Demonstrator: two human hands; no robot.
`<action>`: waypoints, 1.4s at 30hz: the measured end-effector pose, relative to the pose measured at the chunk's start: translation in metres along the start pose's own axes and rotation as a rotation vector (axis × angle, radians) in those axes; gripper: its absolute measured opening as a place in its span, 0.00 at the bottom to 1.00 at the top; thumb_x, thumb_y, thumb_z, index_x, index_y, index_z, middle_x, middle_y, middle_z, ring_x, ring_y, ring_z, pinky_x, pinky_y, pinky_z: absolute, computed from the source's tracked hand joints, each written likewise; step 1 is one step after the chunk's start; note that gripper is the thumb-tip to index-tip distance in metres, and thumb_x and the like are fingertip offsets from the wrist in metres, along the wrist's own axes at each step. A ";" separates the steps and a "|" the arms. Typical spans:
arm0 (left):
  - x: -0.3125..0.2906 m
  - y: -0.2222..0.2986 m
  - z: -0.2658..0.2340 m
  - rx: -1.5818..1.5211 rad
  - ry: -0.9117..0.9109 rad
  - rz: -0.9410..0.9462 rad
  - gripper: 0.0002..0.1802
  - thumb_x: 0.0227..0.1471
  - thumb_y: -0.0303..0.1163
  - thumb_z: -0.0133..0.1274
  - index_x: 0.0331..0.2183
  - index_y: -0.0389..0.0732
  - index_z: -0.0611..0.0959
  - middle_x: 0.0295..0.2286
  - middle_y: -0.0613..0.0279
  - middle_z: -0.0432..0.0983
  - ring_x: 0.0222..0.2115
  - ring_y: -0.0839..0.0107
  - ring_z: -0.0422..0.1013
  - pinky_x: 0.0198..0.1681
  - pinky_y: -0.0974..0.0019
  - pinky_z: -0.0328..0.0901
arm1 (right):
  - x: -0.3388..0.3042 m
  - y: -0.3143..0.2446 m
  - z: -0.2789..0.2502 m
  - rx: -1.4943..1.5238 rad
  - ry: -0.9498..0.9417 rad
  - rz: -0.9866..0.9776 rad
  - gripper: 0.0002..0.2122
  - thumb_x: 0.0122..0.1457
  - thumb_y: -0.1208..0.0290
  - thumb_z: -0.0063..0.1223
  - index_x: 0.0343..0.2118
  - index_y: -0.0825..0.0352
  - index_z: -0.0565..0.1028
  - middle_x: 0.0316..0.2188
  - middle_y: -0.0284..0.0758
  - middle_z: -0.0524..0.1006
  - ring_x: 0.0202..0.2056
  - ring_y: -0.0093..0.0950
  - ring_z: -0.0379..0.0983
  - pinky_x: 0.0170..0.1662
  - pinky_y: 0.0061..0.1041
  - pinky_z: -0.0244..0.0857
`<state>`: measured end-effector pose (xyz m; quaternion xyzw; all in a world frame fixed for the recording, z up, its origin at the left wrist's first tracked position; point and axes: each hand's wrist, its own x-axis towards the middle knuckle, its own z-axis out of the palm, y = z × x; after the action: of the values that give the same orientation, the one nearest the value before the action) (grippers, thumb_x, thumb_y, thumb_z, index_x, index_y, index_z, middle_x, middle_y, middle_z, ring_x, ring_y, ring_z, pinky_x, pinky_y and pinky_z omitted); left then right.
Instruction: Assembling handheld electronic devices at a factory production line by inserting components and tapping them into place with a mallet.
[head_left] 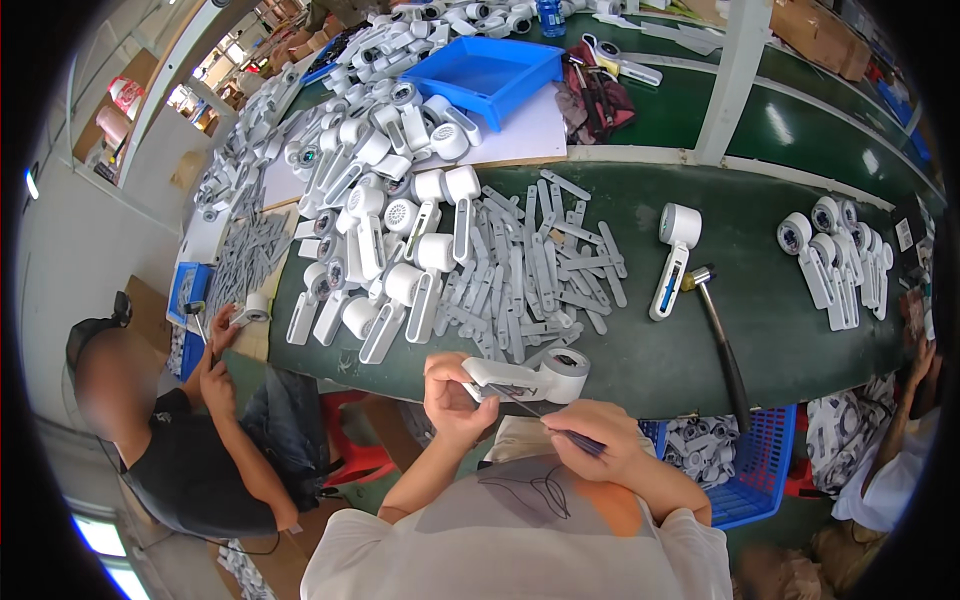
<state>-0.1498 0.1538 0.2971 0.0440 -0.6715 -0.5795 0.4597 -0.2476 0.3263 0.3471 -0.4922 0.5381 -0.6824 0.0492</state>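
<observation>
My left hand (455, 400) is closed round the handle end of a white handheld fan body (500, 374), held sideways over the table's near edge. Its round head (567, 372) points right. In my right hand (600, 440) is a slim metal tool (578, 438) with a dark handle; its thin tip reaches to the open handle of the fan, and I cannot tell its exact kind. Just beyond lies a heap of flat grey handle covers (520, 290). A single white fan (673, 260) lies to the right, beside a small hammer (722, 340) with a black grip.
White fan bodies (380, 240) are heaped at the left and back around a blue tray (485, 75). More fans (835, 260) lie in a group at the far right. A blue basket (765, 470) stands below the table edge. Co-workers sit at left (190, 440) and right (890, 460).
</observation>
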 end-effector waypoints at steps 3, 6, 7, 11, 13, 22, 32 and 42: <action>0.001 0.000 0.000 0.015 0.022 -0.020 0.22 0.36 0.26 0.63 0.34 0.39 0.69 0.35 0.58 0.62 0.37 0.67 0.64 0.43 0.66 0.61 | -0.002 0.000 -0.001 -0.008 0.017 -0.028 0.10 0.46 0.83 0.54 0.34 0.74 0.77 0.23 0.39 0.77 0.23 0.31 0.75 0.26 0.23 0.67; 0.000 -0.001 0.000 -0.007 0.014 -0.017 0.22 0.36 0.26 0.63 0.34 0.38 0.69 0.35 0.58 0.62 0.37 0.67 0.63 0.43 0.66 0.61 | 0.000 0.004 0.002 0.026 -0.003 -0.070 0.12 0.45 0.84 0.56 0.36 0.75 0.76 0.23 0.39 0.76 0.21 0.30 0.74 0.24 0.24 0.67; 0.000 -0.001 0.000 -0.007 0.015 -0.017 0.22 0.36 0.26 0.63 0.34 0.38 0.69 0.35 0.58 0.62 0.37 0.67 0.63 0.43 0.66 0.61 | 0.000 0.004 0.003 0.025 -0.004 -0.070 0.12 0.45 0.84 0.56 0.36 0.75 0.76 0.23 0.39 0.76 0.21 0.30 0.74 0.24 0.24 0.67; 0.000 0.000 0.002 -0.014 0.025 -0.015 0.22 0.36 0.25 0.62 0.34 0.38 0.69 0.35 0.58 0.62 0.37 0.67 0.63 0.43 0.66 0.61 | 0.000 0.005 0.005 0.006 -0.026 -0.087 0.11 0.45 0.84 0.56 0.35 0.75 0.76 0.24 0.40 0.77 0.22 0.31 0.75 0.25 0.25 0.68; 0.000 0.000 0.002 -0.015 0.028 -0.018 0.22 0.36 0.25 0.62 0.34 0.38 0.69 0.35 0.58 0.62 0.37 0.67 0.63 0.43 0.66 0.61 | 0.000 0.006 0.006 -0.004 -0.038 -0.064 0.10 0.45 0.83 0.56 0.34 0.74 0.76 0.25 0.41 0.78 0.24 0.33 0.75 0.27 0.25 0.69; 0.001 0.003 0.001 -0.007 0.031 -0.035 0.24 0.36 0.26 0.62 0.38 0.36 0.70 0.37 0.57 0.61 0.38 0.67 0.63 0.43 0.67 0.61 | 0.003 0.007 0.009 -0.102 -0.047 -0.189 0.14 0.44 0.84 0.57 0.37 0.74 0.75 0.24 0.39 0.76 0.21 0.31 0.73 0.23 0.24 0.66; 0.005 0.003 -0.008 0.155 -0.098 0.067 0.33 0.35 0.33 0.69 0.43 0.33 0.74 0.38 0.57 0.63 0.40 0.66 0.64 0.44 0.65 0.61 | 0.000 0.004 0.008 -0.065 -0.030 -0.046 0.10 0.46 0.83 0.55 0.34 0.75 0.76 0.22 0.38 0.77 0.22 0.31 0.76 0.26 0.24 0.68; 0.006 0.000 -0.011 0.198 -0.132 0.071 0.39 0.29 0.38 0.72 0.45 0.33 0.75 0.38 0.59 0.64 0.40 0.67 0.66 0.45 0.65 0.62 | 0.004 0.002 0.008 -0.112 0.001 0.019 0.09 0.47 0.82 0.55 0.33 0.73 0.76 0.21 0.37 0.76 0.20 0.31 0.74 0.24 0.24 0.66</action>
<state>-0.1456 0.1425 0.2994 0.0272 -0.7553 -0.4954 0.4283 -0.2444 0.3177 0.3478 -0.4887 0.5802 -0.6510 0.0277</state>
